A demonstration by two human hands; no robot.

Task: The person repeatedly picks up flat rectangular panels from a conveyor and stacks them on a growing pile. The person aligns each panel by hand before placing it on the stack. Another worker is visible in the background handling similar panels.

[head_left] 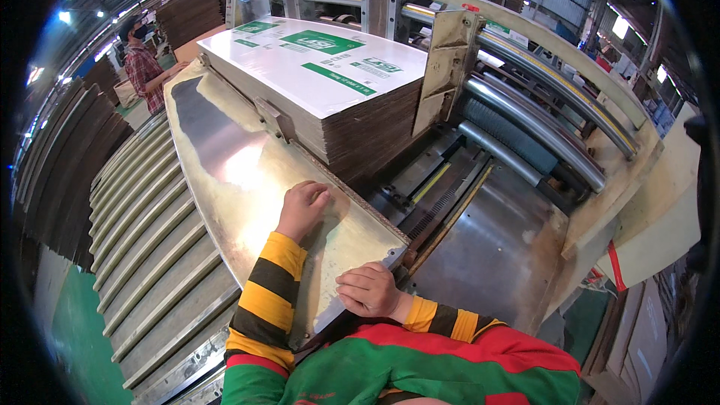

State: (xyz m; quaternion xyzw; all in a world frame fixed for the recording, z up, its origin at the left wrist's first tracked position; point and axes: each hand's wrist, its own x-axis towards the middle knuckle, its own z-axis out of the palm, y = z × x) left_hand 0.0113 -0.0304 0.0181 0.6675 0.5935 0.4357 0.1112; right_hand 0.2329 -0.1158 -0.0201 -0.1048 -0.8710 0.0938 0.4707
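Note:
My left hand (302,208) rests on the worn metal feed table (217,151), its fingers curled in and nothing visible in them. Closer to me, my right hand (369,290) lies on the table's near corner with its fingers folded together; no object shows in it. Both forearms wear yellow-and-black striped sleeves (268,283). Beyond my hands stands a tall stack of cardboard sheets (367,131), the top one white with green printed blocks. The stack sits against the far side of the table, apart from both hands.
On the right is a machine with steel rollers (536,131) and a sheet-metal bed (487,244). A ribbed roller conveyor (161,232) runs along the left. Another person (142,67) stands at the table's far left end, near brown cardboard piles (64,157). More people are at the back.

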